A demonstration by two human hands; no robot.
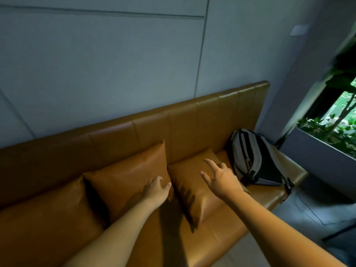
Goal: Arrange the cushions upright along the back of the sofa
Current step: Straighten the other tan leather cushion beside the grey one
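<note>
A tan leather sofa (192, 120) runs along the wall. Two matching tan cushions lie on its seat. The left cushion (127, 176) leans back toward the sofa back. The right cushion (190, 182) lies flatter, with one corner pointing at the seat's front. My left hand (156, 191) rests on the lower right corner of the left cushion, fingers curled over its edge. My right hand (221, 177) hovers over the right cushion with fingers spread, holding nothing. A third tan cushion (48, 214) shows at the far left.
A grey and black backpack (258, 160) lies on the right end of the sofa seat, close to the right cushion. A window ledge with green plants (331, 132) is at the far right. Grey floor (308, 214) lies beyond the sofa's end.
</note>
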